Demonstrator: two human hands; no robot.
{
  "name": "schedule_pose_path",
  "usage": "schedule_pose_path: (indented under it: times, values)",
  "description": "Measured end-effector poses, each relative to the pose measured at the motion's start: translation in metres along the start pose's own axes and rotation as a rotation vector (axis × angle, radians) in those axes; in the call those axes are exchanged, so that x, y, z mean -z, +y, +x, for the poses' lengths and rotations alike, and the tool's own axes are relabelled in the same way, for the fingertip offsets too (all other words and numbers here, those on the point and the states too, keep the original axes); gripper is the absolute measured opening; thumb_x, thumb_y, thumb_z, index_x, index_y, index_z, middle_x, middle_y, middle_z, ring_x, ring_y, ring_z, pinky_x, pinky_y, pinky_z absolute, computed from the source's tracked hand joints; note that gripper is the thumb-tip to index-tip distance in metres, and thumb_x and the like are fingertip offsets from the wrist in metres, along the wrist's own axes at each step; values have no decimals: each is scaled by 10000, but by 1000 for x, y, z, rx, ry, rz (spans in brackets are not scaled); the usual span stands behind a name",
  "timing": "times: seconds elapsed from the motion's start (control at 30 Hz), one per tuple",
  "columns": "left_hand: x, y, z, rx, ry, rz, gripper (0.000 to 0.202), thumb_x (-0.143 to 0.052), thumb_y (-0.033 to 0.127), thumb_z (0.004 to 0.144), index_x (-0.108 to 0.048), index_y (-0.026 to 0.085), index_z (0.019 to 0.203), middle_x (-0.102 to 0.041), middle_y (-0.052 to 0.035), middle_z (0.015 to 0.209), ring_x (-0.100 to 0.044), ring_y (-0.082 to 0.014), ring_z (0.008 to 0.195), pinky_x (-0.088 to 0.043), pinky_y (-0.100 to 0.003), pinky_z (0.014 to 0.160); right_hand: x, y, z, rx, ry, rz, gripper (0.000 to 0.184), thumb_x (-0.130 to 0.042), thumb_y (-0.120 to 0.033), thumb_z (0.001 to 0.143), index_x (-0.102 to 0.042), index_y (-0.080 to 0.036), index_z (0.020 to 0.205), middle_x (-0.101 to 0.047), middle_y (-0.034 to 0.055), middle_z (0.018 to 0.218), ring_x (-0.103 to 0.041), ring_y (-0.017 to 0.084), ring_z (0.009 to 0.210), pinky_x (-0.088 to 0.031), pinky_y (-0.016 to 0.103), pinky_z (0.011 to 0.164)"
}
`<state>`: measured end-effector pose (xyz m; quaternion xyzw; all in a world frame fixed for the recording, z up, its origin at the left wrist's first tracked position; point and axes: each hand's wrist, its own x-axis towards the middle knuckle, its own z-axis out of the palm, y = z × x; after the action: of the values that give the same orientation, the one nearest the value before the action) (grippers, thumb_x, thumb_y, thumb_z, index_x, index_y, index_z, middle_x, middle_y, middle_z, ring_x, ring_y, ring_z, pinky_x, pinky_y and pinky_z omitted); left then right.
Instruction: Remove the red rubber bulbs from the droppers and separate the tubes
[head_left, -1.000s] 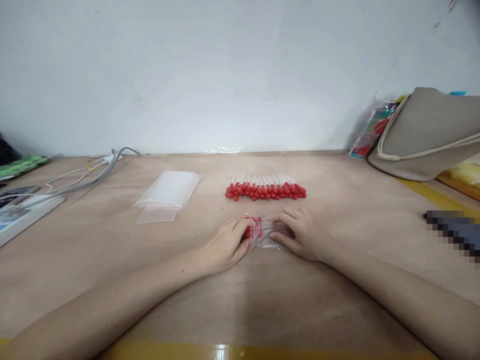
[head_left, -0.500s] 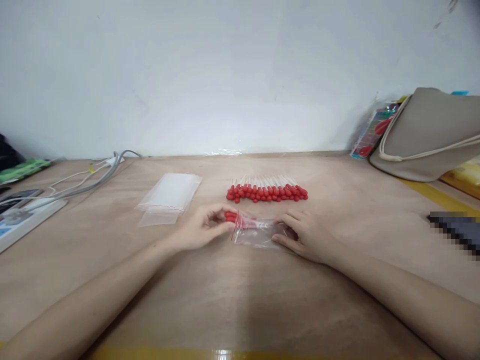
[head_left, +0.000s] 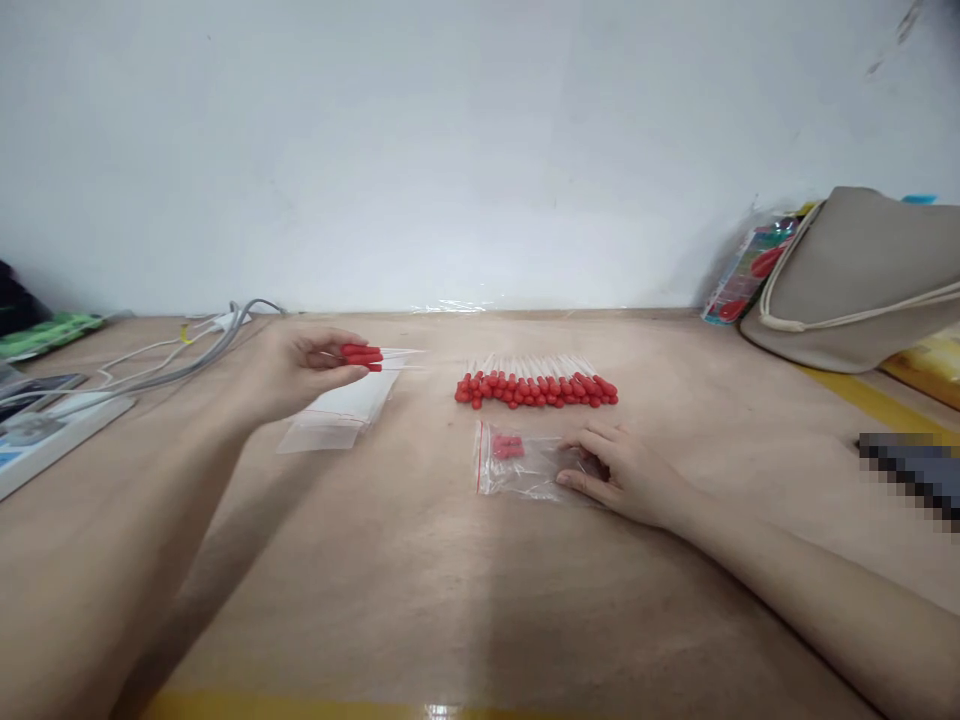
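Note:
Between the fingertips of my left hand [head_left: 319, 368] are a few droppers [head_left: 364, 353] with red bulbs. Their thin pale tubes point right, above a stack of clear zip bags [head_left: 322, 428]. A separate zip bag [head_left: 525, 475] with a red line along its left mouth lies flat in front of me. Inside that bag are red bulbs [head_left: 508, 446]; how many droppers they belong to is unclear. My right hand [head_left: 622, 470] holds the bag's right end, thumb and fingers curled on it. Behind it lies a row of droppers [head_left: 536, 388], bulbs toward me.
At the left are a white power strip [head_left: 67, 440], cables [head_left: 187, 362] and a green package [head_left: 52, 338]. A grey-beige bag [head_left: 862, 280] leans at the back right beside a colourful pack [head_left: 746, 265]. A dark, pixelated object [head_left: 911, 470] lies at the right edge.
My left hand has moved left and upward from the bag's mouth, carrying droppers. Red bulbs now show inside the bag. My right hand has stayed at its right end.

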<state>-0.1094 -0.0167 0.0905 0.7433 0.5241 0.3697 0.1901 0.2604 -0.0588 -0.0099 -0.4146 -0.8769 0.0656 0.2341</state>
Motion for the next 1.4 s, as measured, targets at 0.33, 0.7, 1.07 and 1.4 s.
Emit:
schedule_pose_path:
  times: [0.33, 0.7, 1.07, 1.4]
  values:
    - [-97, -10, 13, -286, -146, 793, 307, -431, 110, 787, -588, 167, 1044, -623, -102, 922, -599, -213, 803, -438, -283, 684, -1, 1, 0, -1, -9, 17, 257, -538, -404, 816, -567, -183, 944, -560, 26, 770, -508, 142, 689, -384, 282, 653]
    - [-112, -27, 8, -47, -98, 128, 658, -650, 421, 696, -428, 127, 1241, -522, -145, 1201, -551, -239, 1039, -452, -366, 873, -2, 0, 1, -5, -18, 19, 261, -524, -410, 827, -556, -187, 959, -573, 28, 819, -527, 142, 726, -378, 292, 689]
    - [-122, 9, -53, -417, -6, 32, 113, -563, 218, 805, -666, 184, 836, -623, -36, 838, -586, -131, 762, -481, -251, 705, -1, 2, 2, 38, -18, 72, 246, -527, -388, 820, -562, -174, 934, -543, 22, 743, -491, 136, 671, -376, 265, 627]
    - [-133, 24, -45, -170, -359, -26, 349, -623, 417, 758, -635, 244, 1060, -574, -33, 919, -535, -140, 768, -444, -243, 647, 0, -1, 2, 103, -29, 144, 233, -555, -368, 805, -570, -174, 934, -563, 23, 771, -512, 136, 714, -385, 268, 665]
